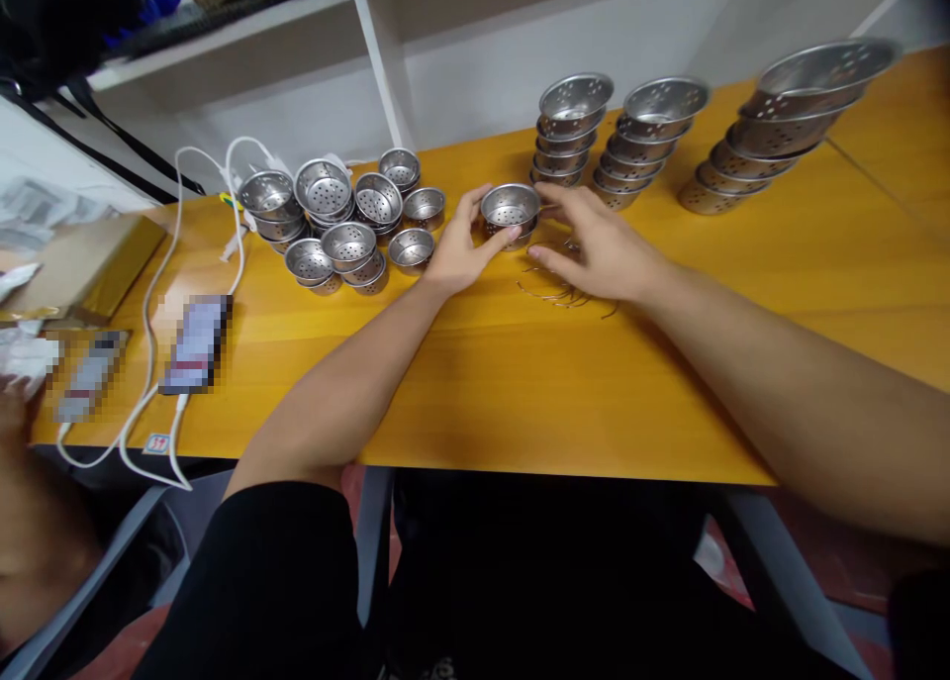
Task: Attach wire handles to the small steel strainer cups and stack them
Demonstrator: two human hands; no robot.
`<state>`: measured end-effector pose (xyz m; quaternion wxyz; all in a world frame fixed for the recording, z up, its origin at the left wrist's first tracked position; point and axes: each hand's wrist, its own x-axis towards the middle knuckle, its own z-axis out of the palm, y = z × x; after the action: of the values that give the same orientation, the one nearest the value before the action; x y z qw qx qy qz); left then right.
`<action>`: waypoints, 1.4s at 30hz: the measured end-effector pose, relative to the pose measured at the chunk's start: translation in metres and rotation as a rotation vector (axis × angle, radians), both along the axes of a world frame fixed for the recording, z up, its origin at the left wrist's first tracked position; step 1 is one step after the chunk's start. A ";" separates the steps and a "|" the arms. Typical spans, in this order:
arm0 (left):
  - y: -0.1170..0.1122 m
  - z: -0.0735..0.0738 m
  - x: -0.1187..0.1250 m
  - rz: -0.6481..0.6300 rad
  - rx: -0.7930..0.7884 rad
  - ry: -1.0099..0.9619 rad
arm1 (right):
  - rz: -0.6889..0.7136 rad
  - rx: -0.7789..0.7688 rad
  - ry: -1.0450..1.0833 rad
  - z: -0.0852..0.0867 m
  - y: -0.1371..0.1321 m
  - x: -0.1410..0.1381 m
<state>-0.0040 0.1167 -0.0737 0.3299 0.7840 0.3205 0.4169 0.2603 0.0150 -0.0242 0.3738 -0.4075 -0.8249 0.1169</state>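
A small round metal cup with punched holes stands on the table in front of me, and at least one more seems to sit under it. My left hand grips its left side, thumb along the front and fingers behind. My right hand is at the cup's right side, its thumb and fingers apart. The index fingertip is at the rim; I cannot tell whether it touches. Beneath and beside this hand lie several thin bent wires, partly hidden by it.
Tall stacks of perforated cups stand behind and right, including a leaning stack. Shorter cup stacks crowd the left. Farther left are two phones, one a dark phone, with white cables, a cardboard box and another person's arm.
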 end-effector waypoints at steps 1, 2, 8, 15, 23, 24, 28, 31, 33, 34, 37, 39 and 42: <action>0.001 -0.001 -0.001 -0.013 0.010 0.016 | 0.002 0.005 -0.004 0.001 -0.001 -0.001; 0.002 -0.002 -0.001 -0.022 0.014 0.029 | 0.006 0.008 -0.006 0.002 -0.001 -0.002; 0.009 -0.011 0.000 -0.069 -0.001 0.016 | 0.028 -0.002 -0.001 0.009 -0.006 -0.004; 0.013 -0.014 -0.002 -0.061 0.055 0.073 | -0.007 -0.024 0.046 0.015 -0.011 -0.006; 0.010 -0.013 -0.004 -0.042 -0.008 0.075 | -0.011 0.001 0.006 0.006 -0.004 -0.001; 0.010 -0.014 -0.004 -0.043 -0.008 0.074 | -0.008 -0.001 0.006 0.006 -0.004 -0.001; 0.009 -0.011 -0.005 -0.048 -0.015 0.089 | -0.002 -0.001 0.003 0.008 -0.004 -0.001; 0.007 -0.007 -0.005 -0.043 -0.028 0.082 | -0.004 0.000 0.005 0.009 -0.003 -0.003; 0.006 -0.006 -0.005 -0.035 -0.028 0.085 | -0.008 0.003 0.006 0.007 -0.002 -0.003; 0.006 -0.006 -0.005 -0.033 -0.026 0.093 | -0.009 0.006 0.006 0.005 -0.002 -0.003; 0.004 -0.008 -0.001 0.002 -0.002 0.124 | -0.002 0.006 -0.003 -0.002 0.000 -0.003; 0.000 -0.008 0.002 0.029 0.029 0.141 | -0.002 0.010 -0.012 -0.006 0.000 -0.001; -0.008 -0.003 0.006 0.044 0.106 0.135 | -0.026 0.033 -0.006 0.000 -0.004 0.001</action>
<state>0.0023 0.1086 -0.0767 0.2563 0.8194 0.3367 0.3867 0.2614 0.0107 -0.0245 0.3797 -0.4123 -0.8224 0.0972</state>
